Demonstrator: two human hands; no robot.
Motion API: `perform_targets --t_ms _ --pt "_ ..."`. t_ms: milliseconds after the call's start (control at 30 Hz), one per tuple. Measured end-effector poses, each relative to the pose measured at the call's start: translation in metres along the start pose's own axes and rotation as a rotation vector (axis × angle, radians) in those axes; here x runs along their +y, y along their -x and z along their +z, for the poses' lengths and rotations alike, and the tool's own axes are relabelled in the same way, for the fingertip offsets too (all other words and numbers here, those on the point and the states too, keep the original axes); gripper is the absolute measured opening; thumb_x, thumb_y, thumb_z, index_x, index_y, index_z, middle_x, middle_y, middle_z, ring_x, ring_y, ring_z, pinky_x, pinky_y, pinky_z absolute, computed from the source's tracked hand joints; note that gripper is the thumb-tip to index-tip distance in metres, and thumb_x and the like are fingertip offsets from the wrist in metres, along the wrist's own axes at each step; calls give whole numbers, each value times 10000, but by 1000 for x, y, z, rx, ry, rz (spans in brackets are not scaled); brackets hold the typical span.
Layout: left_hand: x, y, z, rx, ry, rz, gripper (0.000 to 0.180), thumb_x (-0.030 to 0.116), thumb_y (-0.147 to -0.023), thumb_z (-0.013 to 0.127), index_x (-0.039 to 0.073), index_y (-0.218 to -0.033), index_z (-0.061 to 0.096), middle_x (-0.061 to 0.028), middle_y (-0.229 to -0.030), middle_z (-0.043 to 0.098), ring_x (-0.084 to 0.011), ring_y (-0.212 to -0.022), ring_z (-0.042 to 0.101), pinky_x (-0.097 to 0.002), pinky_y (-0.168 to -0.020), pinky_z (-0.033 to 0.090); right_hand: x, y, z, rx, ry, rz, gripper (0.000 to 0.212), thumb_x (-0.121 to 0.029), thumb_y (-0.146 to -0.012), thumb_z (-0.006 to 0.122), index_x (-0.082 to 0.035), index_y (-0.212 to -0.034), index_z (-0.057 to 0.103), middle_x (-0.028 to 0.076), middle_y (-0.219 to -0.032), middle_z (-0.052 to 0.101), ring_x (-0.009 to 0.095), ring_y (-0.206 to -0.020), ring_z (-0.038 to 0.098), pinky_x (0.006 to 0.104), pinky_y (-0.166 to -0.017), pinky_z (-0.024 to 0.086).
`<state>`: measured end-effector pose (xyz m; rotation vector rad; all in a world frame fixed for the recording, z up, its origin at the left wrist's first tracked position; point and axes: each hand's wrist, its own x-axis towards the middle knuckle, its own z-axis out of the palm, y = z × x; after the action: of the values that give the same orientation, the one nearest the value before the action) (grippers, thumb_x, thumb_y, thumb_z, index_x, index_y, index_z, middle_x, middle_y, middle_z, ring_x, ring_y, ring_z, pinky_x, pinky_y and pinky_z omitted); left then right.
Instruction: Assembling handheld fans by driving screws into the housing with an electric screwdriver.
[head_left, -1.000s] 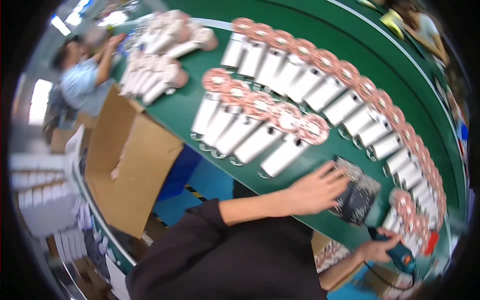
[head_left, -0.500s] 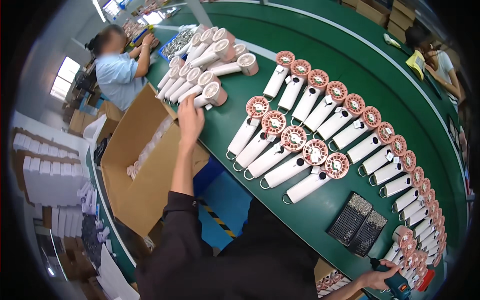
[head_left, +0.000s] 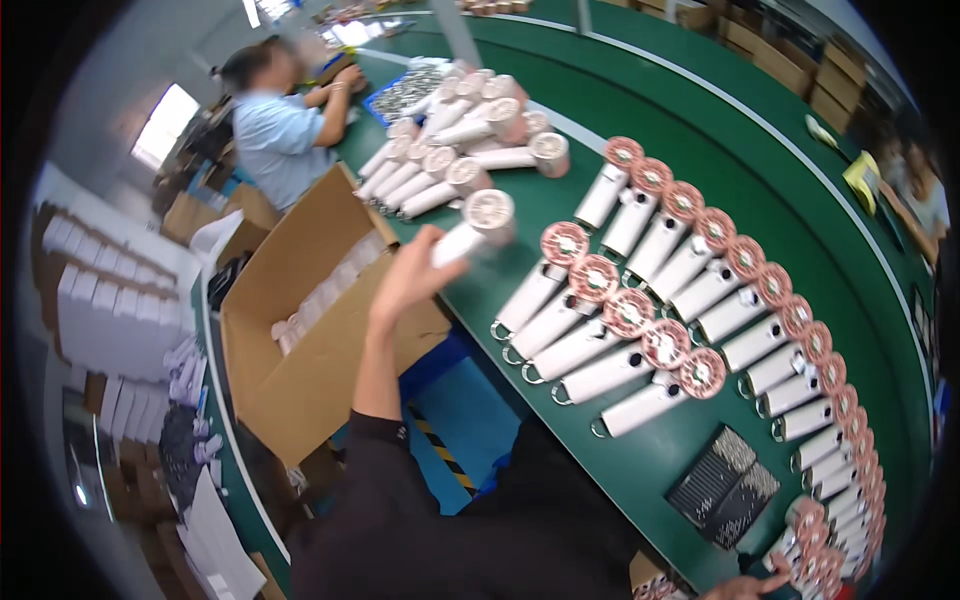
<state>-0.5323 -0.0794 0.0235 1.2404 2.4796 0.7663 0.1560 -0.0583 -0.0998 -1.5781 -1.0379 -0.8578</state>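
A white handheld fan with a pink-rimmed round head is in my left hand, whose fingers close round the handle end. The fan is over the table's near edge, slightly blurred. Just beyond it lies a pile of similar fans. To its right, several fans with open pink heads lie in two slanting rows. My right hand is at the lower right, cut off by the picture's edge, close to a cluster of pink fan heads. What it holds, if anything, is out of sight.
Two black trays of small screws sit on the green table. An open cardboard box stands at the left against the table edge. A blue basket of metal parts is at the back. Co-workers sit across at left and far right.
My left hand has drawn one fan away from the pile, toward the right and nearer. My right hand has moved lower, and the electric screwdriver it held is no longer visible.
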Motion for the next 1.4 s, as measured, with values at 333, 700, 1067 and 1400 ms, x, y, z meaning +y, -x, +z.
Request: perform_targets --t_ms 333,700,1067,1400 --pt "127 118 99 -822 684 425 525 287 -743 799 4 -1125 578 -127 -955 668 -185 -782 657 -313 -735 510 -104 -52 -1 -299 -414 564 272 -225 -941 549 22 -829 528 77 -672 517 177 -517 471 309 -474 430" --pt "156 183 167 -1062 848 -216 401 193 -955 575 7 -1245 370 -60 -907 544 -98 -684 538 -249 -610 459 -208 -64 -21 -478 -1227 627 261 -294 -992 311 -83 -930 450 71 -618 446 194 -367 438 321 -358 430" --pt "174 193 203 -1069 1194 -236 558 57 -956 520 36 -1421 212 -142 -1152 566 -215 -999 625 -339 -837 525 -220 -27 -6 -648 -1238 600 237 -89 -892 457 -69 -1073 306 158 -620 469 243 -376 467 383 -363 465" --pt "177 184 202 -1118 1157 -250 563 87 -969 510 52 -1432 191 -136 -1133 558 -222 -989 628 -339 -803 533 -220 -22 -1 -692 -1182 543 182 -152 -920 450 -75 -1037 332 121 -612 454 207 -360 450 345 -337 437"
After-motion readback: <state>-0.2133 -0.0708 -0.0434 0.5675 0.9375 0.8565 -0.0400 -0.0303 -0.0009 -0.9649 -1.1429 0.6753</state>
